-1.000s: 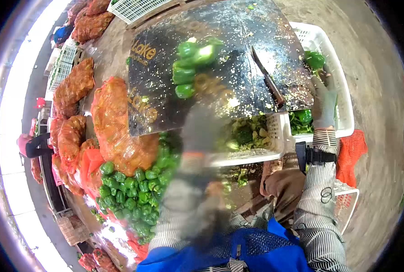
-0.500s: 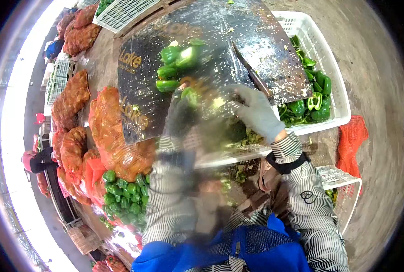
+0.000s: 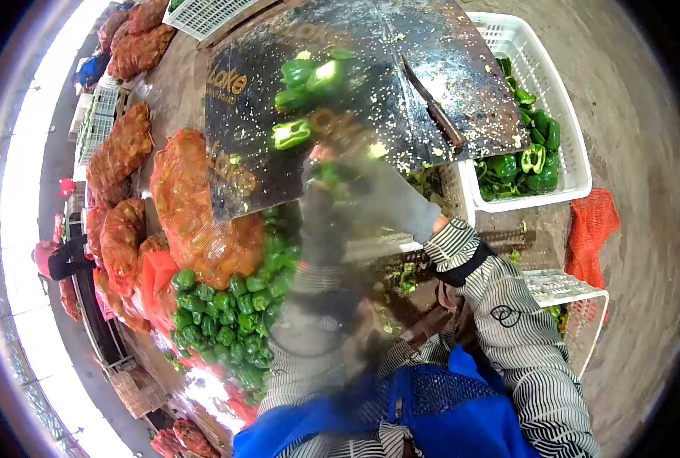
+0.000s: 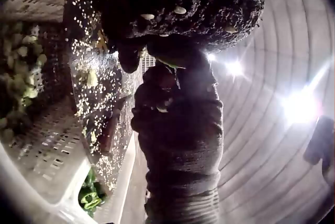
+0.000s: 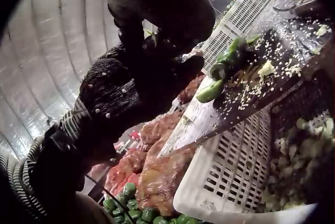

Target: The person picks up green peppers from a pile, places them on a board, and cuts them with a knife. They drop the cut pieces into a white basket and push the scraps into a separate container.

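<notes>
Low over the near edge of the dark board point(image 3: 260, 187), both gloved hands meet around a green pepper point(image 3: 331, 179), which is blurred and mostly covered. My left hand point(image 3: 318, 202) grips it from the left, a bare fingertip showing. From the right, my right hand point(image 3: 401, 200) has its curled fingers on the same pepper. Between the dark gloves a bit of green point(image 4: 168, 61) shows in the left wrist view. Cut peppers point(image 3: 292, 133) lie on the board's left part. A knife point(image 3: 435, 111) rests farther right among scattered seeds.
A white crate point(image 3: 576, 153) with cut peppers stands right of the board. Another crate point(image 5: 225, 171) holding scraps sits under its near edge. Whole peppers point(image 3: 225, 317) are heaped at the lower left, near filled orange mesh sacks point(image 3: 195, 206). A person point(image 3: 57, 259) is at far left.
My right hand has come from the right crate across to my left hand at the pepper. The left hand has taken a pepper from the row on the board.
</notes>
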Demonstrator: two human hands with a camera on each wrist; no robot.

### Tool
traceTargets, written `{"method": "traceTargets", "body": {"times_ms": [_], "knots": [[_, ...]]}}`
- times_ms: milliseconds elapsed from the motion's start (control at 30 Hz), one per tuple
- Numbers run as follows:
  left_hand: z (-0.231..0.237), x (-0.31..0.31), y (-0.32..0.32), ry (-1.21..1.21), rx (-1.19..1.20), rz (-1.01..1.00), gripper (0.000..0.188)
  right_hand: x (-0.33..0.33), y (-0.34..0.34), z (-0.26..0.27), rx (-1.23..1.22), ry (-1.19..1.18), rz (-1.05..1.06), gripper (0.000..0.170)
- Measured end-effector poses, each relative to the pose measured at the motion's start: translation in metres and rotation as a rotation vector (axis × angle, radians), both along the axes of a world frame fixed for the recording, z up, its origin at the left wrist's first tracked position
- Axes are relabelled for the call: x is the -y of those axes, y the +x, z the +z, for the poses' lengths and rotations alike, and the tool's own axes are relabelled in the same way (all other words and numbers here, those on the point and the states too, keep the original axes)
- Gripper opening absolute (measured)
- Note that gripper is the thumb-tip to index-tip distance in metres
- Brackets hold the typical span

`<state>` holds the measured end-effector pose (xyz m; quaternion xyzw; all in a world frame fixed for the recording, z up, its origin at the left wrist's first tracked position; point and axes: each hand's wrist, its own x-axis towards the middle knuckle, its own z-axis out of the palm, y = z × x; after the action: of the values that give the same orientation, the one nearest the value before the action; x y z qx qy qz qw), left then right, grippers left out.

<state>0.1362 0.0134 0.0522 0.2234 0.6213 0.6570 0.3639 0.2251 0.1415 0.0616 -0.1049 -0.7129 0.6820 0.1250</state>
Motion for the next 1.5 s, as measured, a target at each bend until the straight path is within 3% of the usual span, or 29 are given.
{"method": "traceTargets", "body": {"times_ms": [33,167,200,367,433,500,567,633,767,800,867,967,1033,1100,1167,1200,1233,1300,1367,1400,1433,1467,1500], "knots": [[0.006,0.000,0.001,-0.053,0.079,0.035,0.055,0.001,-0.001,0.003,0.025,-0.034,0.030,0.060],[-0.003,0.006,-0.005,0.123,0.010,-0.061,0.060,0.016,-0.008,-0.013,-0.029,0.087,-0.019,0.057],[-0.004,0.007,-0.009,0.069,-0.150,-0.081,0.060,0.015,-0.008,-0.011,0.020,0.125,0.010,0.055],[-0.009,0.008,-0.014,0.106,-0.149,-0.082,0.057,0.019,-0.011,-0.008,0.157,0.219,0.061,0.049],[-0.014,0.006,-0.020,0.021,-0.372,-0.057,0.055,0.022,-0.014,-0.024,0.093,0.190,0.033,0.052],[-0.012,0.006,-0.022,0.076,-0.197,-0.066,0.054,0.024,-0.015,-0.038,0.037,0.144,0.021,0.048],[-0.008,0.009,-0.023,0.040,-0.204,-0.070,0.052,0.023,-0.015,-0.023,-0.020,0.097,0.009,0.044],[-0.011,0.008,-0.024,0.059,-0.239,-0.061,0.049,0.016,-0.009,-0.001,0.070,0.033,0.148,0.048],[-0.021,0.013,-0.024,0.086,-0.183,-0.082,0.039,0.013,-0.008,0.005,0.153,0.014,0.129,0.052],[-0.021,0.016,-0.028,-0.018,-0.535,-0.104,0.033,0.016,-0.009,-0.005,0.058,-0.004,0.093,0.051],[-0.017,0.015,-0.026,-0.126,-0.883,-0.126,0.028,0.019,-0.009,-0.024,-0.034,-0.023,0.055,0.051],[0.003,0.008,-0.018,-0.003,-0.119,-0.010,0.020,0.017,-0.010,-0.029,-0.097,0.121,0.104,0.052],[0.000,0.004,-0.018,-0.057,-0.256,0.005,0.016,0.016,-0.004,-0.020,0.130,0.152,0.047,0.051],[-0.001,0.002,-0.015,-0.064,-0.269,0.154,0.012,0.019,0.003,-0.018,-0.123,0.393,-0.008,0.042],[-0.018,0.007,-0.030,0.016,0.052,0.262,0.010,0.013,0.004,-0.007,0.296,0.482,-0.156,0.031],[-0.035,0.010,-0.037,-0.024,-0.235,0.335,0.010,0.000,0.002,0.000,0.445,0.410,-0.057,0.036],[-0.039,0.009,-0.040,-0.021,-0.409,0.343,0.012,-0.001,0.006,0.004,0.436,0.410,-0.059,0.036],[-0.046,0.007,-0.046,-0.031,-0.764,0.400,0.015,0.005,0.019,0.009,0.446,0.867,-0.054,0.041],[-0.002,-0.009,-0.015,0.219,0.466,0.391,0.021,0.012,0.020,-0.002,0.382,0.970,-0.105,0.044],[-0.024,-0.007,-0.016,0.216,0.319,0.278,0.028,0.015,0.018,-0.002,0.257,0.871,-0.114,0.040],[0.001,-0.016,-0.002,0.231,0.638,0.129,0.026,0.014,0.017,0.001,0.189,0.820,-0.122,0.038],[-0.020,-0.018,-0.002,-0.046,0.100,0.065,0.025,0.012,0.016,0.005,0.120,0.770,-0.127,0.036],[-0.039,-0.019,-0.007,-0.178,-0.174,0.022,0.025,0.008,0.017,0.014,0.178,0.706,-0.215,0.029]]}}
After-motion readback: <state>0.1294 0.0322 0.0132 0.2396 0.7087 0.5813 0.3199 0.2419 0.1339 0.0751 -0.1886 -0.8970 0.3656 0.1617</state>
